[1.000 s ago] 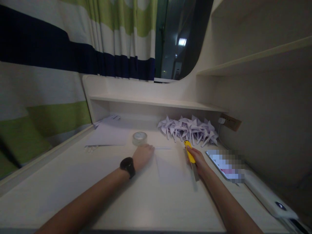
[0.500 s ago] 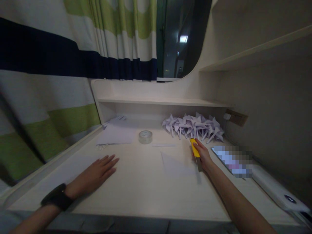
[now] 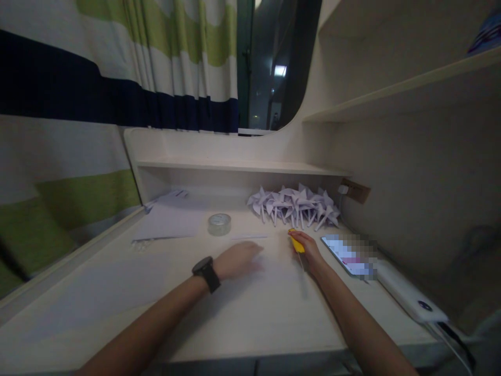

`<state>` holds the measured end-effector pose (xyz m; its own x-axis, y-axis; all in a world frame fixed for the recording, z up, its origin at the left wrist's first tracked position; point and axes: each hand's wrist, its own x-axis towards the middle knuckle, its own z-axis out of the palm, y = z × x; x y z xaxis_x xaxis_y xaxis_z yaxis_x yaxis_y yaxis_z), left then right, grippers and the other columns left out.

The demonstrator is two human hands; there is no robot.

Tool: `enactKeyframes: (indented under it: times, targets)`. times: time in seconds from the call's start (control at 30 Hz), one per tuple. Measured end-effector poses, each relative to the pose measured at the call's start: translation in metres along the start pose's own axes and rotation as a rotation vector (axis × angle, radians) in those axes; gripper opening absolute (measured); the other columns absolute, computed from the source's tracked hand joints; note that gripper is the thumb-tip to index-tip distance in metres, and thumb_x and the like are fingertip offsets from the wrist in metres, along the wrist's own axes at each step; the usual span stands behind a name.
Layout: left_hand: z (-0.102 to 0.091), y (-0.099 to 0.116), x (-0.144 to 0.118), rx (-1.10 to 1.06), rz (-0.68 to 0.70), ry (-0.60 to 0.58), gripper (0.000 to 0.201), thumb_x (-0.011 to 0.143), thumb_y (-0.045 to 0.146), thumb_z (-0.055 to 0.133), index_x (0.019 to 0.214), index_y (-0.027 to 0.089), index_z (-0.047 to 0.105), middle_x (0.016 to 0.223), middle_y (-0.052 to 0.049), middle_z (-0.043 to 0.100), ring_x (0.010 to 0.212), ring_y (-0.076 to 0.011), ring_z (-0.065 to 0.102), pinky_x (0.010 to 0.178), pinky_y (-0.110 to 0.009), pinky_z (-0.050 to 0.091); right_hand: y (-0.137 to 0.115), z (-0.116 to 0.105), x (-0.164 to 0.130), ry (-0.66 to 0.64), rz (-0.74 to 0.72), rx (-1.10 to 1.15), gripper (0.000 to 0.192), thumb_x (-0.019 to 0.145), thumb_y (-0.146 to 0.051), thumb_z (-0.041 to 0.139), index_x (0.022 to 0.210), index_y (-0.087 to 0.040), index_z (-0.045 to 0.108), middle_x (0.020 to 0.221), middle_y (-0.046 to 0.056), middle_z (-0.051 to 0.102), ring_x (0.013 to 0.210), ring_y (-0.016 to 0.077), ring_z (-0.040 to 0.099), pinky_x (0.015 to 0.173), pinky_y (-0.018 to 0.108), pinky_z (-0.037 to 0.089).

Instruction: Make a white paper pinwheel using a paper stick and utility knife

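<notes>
My right hand (image 3: pixel 308 251) grips a yellow utility knife (image 3: pixel 296 244), its blade pointing toward me over the desk. My left hand (image 3: pixel 238 259), with a black watch on the wrist, lies palm down on a white sheet of paper (image 3: pixel 278 255) in the middle of the desk. A thin paper strip (image 3: pixel 249 237) lies just beyond the left hand. A roll of clear tape (image 3: pixel 219 223) stands further back.
A heap of folded white paper pinwheels (image 3: pixel 293 205) sits at the back under a low shelf (image 3: pixel 238 166). A stack of paper (image 3: pixel 168 220) lies at the back left. A phone (image 3: pixel 348 255) and a white power bank (image 3: pixel 407 295) rest at right. A striped curtain (image 3: pixel 78 94) hangs at left.
My left hand has come back from the desk's left side to the middle and now rests on the sheet. My right hand still holds the knife in about the same spot.
</notes>
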<state>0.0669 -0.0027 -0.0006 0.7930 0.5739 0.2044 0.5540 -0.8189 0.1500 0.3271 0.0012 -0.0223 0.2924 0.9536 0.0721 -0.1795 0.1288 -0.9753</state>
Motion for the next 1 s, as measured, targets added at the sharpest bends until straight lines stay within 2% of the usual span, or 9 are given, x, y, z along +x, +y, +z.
enactKeyframes:
  times: [0.07, 0.13, 0.33, 0.43, 0.53, 0.63, 0.77, 0.9, 1.0]
  targets:
    - [0.004, -0.007, 0.025, 0.059, -0.045, -0.071, 0.051, 0.082, 0.051, 0.065, 0.12, 0.017, 0.061, 0.114, -0.013, 0.065, 0.107, -0.0275, 0.059, 0.089, -0.036, 0.046, 0.001, -0.001, 0.0, -0.001, -0.001, 0.01, 0.012, 0.062, -0.025, 0.069, 0.071, -0.017, 0.07, 0.083, 0.002, 0.068, 0.049, 0.0084, 0.056, 0.038, 0.018, 0.038]
    - [0.006, -0.013, 0.039, 0.089, -0.091, -0.134, 0.052, 0.07, 0.054, 0.074, 0.108, 0.02, 0.065, 0.107, -0.011, 0.066, 0.099, -0.0283, 0.061, 0.078, -0.033, 0.047, 0.003, -0.001, 0.001, -0.006, 0.018, 0.023, 0.014, 0.06, -0.026, 0.069, 0.07, -0.017, 0.067, 0.073, 0.0, 0.066, 0.044, 0.0078, 0.053, 0.036, 0.018, 0.035]
    - [0.007, -0.021, 0.044, 0.084, -0.184, -0.259, 0.058, 0.054, 0.061, 0.08, 0.089, 0.017, 0.065, 0.091, -0.01, 0.067, 0.081, -0.0269, 0.062, 0.059, -0.028, 0.04, 0.005, 0.0, 0.003, -0.052, 0.07, 0.039, 0.018, 0.061, -0.03, 0.065, 0.072, -0.016, 0.063, 0.047, -0.003, 0.055, 0.036, 0.0111, 0.051, 0.03, 0.018, 0.025]
    - [0.003, -0.025, 0.035, -0.02, -0.211, -0.218, 0.053, 0.056, 0.054, 0.081, 0.09, 0.017, 0.063, 0.089, -0.006, 0.067, 0.076, -0.0228, 0.06, 0.057, -0.026, 0.036, 0.005, -0.001, 0.004, -0.072, 0.105, 0.033, 0.022, 0.066, -0.035, 0.065, 0.077, -0.016, 0.061, 0.046, -0.001, 0.059, 0.035, 0.0117, 0.05, 0.031, 0.018, 0.027]
    - [-0.006, -0.032, 0.021, -0.188, -0.188, -0.129, 0.038, 0.066, 0.042, 0.077, 0.091, 0.016, 0.063, 0.088, -0.005, 0.068, 0.077, -0.02, 0.06, 0.061, -0.025, 0.037, 0.004, -0.002, 0.005, -0.11, 0.199, 0.062, 0.028, 0.078, -0.043, 0.057, 0.084, -0.016, 0.059, 0.055, 0.005, 0.068, 0.034, 0.011, 0.049, 0.034, 0.018, 0.03]
    - [-0.015, -0.04, 0.004, -0.345, -0.178, -0.084, 0.027, 0.077, 0.036, 0.066, 0.092, 0.014, 0.067, 0.085, -0.005, 0.069, 0.076, -0.0186, 0.06, 0.065, -0.025, 0.039, 0.0, -0.004, 0.004, -0.184, 0.254, 0.187, 0.026, 0.083, -0.038, 0.047, 0.087, -0.015, 0.058, 0.074, 0.012, 0.074, 0.043, 0.014, 0.059, 0.04, 0.021, 0.038]
    - [-0.017, -0.05, -0.016, -0.54, -0.192, -0.076, 0.035, 0.086, 0.042, 0.054, 0.084, 0.012, 0.07, 0.08, -0.007, 0.069, 0.071, -0.0177, 0.059, 0.064, -0.026, 0.041, -0.005, -0.003, -0.001, -0.295, 0.177, 0.285, 0.023, 0.076, -0.033, 0.051, 0.092, -0.017, 0.056, 0.096, 0.014, 0.075, 0.064, 0.0213, 0.071, 0.047, 0.024, 0.047]
    - [-0.01, -0.061, -0.031, -0.666, -0.28, -0.027, 0.036, 0.081, 0.046, 0.059, 0.078, 0.011, 0.069, 0.073, -0.006, 0.068, 0.066, -0.0167, 0.056, 0.06, -0.026, 0.039, -0.009, 0.002, -0.004, -0.276, 0.108, 0.111, 0.032, 0.066, -0.023, 0.068, 0.095, -0.018, 0.056, 0.108, 0.012, 0.072, 0.067, 0.0187, 0.072, 0.046, 0.021, 0.047]
    - [-0.01, -0.067, -0.038, -0.705, -0.342, 0.052, 0.038, 0.08, 0.048, 0.059, 0.076, 0.011, 0.069, 0.072, -0.006, 0.067, 0.066, -0.0166, 0.054, 0.061, -0.026, 0.038, -0.009, 0.006, -0.006, -0.202, 0.021, -0.124, 0.035, 0.068, -0.033, 0.073, 0.094, -0.017, 0.055, 0.096, 0.011, 0.074, 0.05, 0.0137, 0.065, 0.037, 0.019, 0.039]
